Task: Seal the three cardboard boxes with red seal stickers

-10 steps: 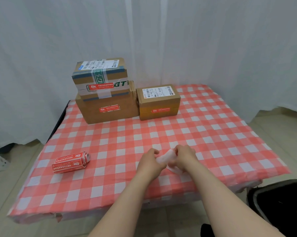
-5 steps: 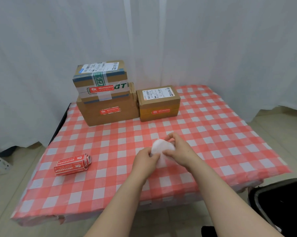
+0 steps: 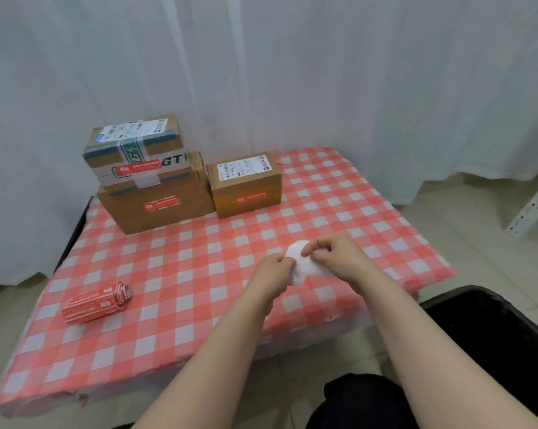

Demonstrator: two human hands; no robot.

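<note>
Left hand [image 3: 272, 272] and right hand [image 3: 339, 258] now sit farther up the counter [image 3: 199, 258] than a second ago. They are off its near edge and shifted toward its right side.

White paper [image 3: 301, 267]: earlier a thin scrap, mostly hidden between the fingers. Now a rounder crumpled wad with more of it exposed. Left hand pinches the wad's left edge. Right hand has risen, fingers curled over the top of the wad.

View has swung right. Small box [image 3: 246, 187] and sticker roll [image 3: 96, 303] sit further left in frame. More of the black bin [image 3: 493, 335] shows, and a white rack leg [image 3: 537, 205] appears at the right edge.
</note>
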